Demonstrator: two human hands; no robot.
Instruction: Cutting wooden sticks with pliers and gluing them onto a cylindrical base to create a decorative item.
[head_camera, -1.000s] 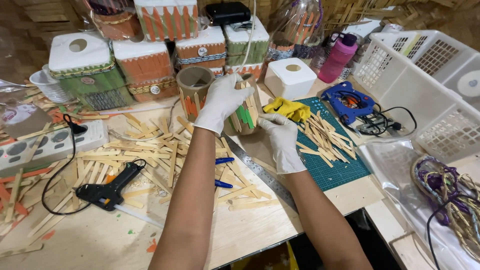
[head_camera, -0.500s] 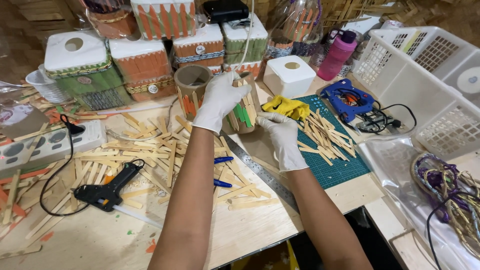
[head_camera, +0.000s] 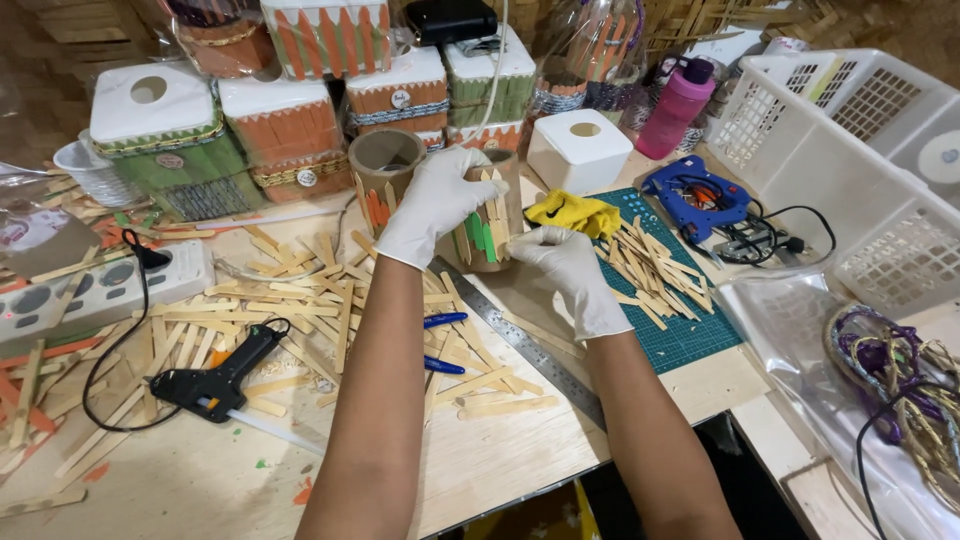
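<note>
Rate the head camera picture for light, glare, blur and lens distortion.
Head view: even, soft indoor light with only faint shadows under the left hand and right hand; no harsh glare, though the white tissue box and white basket look bright; hands and stick-covered tube are fairly sharp; wide-angle lens bows the table edge and stretches the corners.

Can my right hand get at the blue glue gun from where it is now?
Probably yes. The right hand rests against the stick-covered tube, and the blue glue gun lies to its right on the green mat. Only the yellow cloth and loose sticks lie between, all low.
</note>
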